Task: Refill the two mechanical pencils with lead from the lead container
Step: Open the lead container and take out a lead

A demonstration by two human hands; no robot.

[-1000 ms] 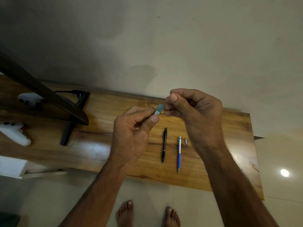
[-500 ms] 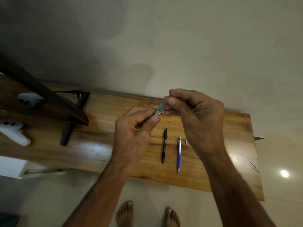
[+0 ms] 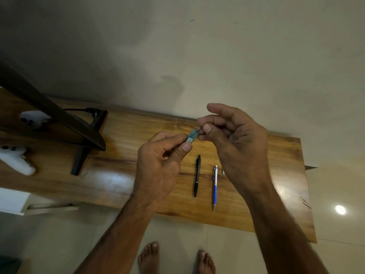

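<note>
Pinching a thin lead at the mouth of the small teal lead container (image 3: pixel 191 137), held above the wooden table (image 3: pixel 126 175).

The container is gripped between the thumb and forefinger of the left hand (image 3: pixel 160 167), its open end tilted up to the right. A dark sliver of lead (image 3: pixel 199 129) is pinched at that open end by the thumb and a fingertip of the right hand (image 3: pixel 237 143), the other fingers being loosely curled and the forefinger raised. Two pencils are laid side by side on the table beneath the hands, tips toward the near edge: a black pencil (image 3: pixel 197 176) on the left and a blue-and-silver pencil (image 3: pixel 215 187) on the right. A small silver cap (image 3: pixel 223 172) is seen just right of the blue pencil's far end. Two white game controllers (image 3: pixel 16 161) are lying at the far left of the table.
</note>
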